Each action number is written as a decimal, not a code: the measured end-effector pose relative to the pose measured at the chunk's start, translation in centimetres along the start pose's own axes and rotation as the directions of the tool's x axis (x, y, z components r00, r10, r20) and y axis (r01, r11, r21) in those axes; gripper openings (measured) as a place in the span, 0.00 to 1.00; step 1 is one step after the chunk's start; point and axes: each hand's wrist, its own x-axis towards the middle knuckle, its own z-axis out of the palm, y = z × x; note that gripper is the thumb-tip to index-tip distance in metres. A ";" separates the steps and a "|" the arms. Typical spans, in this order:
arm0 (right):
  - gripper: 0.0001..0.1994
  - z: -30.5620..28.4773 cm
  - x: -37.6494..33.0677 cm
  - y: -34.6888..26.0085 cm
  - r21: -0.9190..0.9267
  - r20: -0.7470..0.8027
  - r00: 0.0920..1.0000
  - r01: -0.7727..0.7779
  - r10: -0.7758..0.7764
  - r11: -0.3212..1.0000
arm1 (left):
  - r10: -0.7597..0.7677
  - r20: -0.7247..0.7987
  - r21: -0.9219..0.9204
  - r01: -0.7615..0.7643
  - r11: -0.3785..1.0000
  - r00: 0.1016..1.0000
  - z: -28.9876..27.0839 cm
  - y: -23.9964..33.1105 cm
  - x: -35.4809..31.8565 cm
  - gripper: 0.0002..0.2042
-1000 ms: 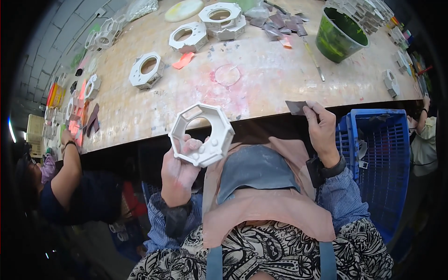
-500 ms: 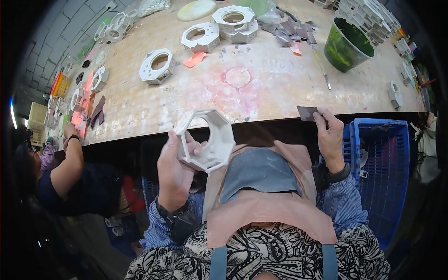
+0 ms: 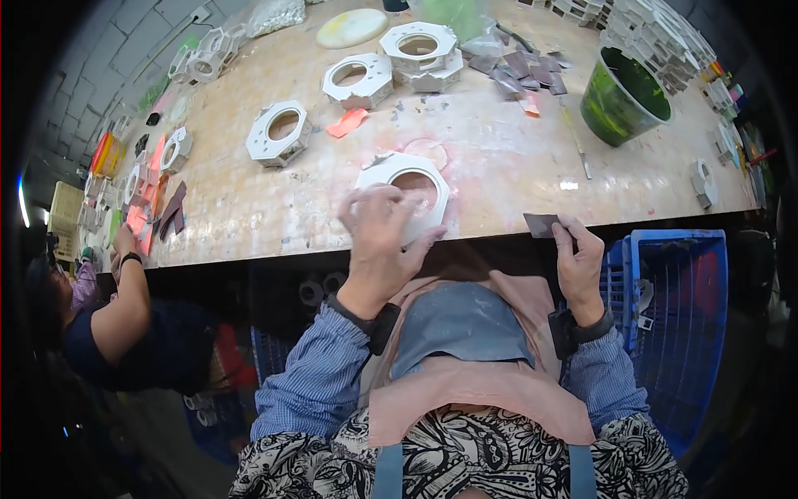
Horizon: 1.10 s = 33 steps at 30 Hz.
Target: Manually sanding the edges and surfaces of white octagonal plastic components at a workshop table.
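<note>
A white octagonal frame (image 3: 426,223) with a round opening lies on the table near its front edge. My left hand (image 3: 381,229) rests over its left and near side, fingers bent onto it and thumb along the near right edge; the fingers are slightly blurred. Off to the right, at the table's edge, my right hand (image 3: 579,259) pinches a small dark piece of sandpaper (image 3: 540,224) between thumb and fingers. The sandpaper is apart from the frame.
More octagonal frames (image 3: 278,133) stand farther back, two of them stacked (image 3: 420,41). Dark sandpaper pieces (image 3: 524,71) lie behind, left of a green-stained bucket (image 3: 623,100). A thin brush-like tool (image 3: 575,141) lies nearby. A blue crate (image 3: 677,316) is below right; a co-worker (image 3: 125,324) works at left.
My left hand has moved forward and right, turning the frame from a tilted hold above my lap to lying on the table. My right hand still pinches the sandpaper, slightly lower.
</note>
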 end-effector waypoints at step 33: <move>0.09 7.4 0.8 -4.5 0.576 0.390 0.921 -0.251 0.008 0.778 | -0.628 0.170 -0.790 0.486 0.374 0.759 -1.0 -2.3 -2.2 0.15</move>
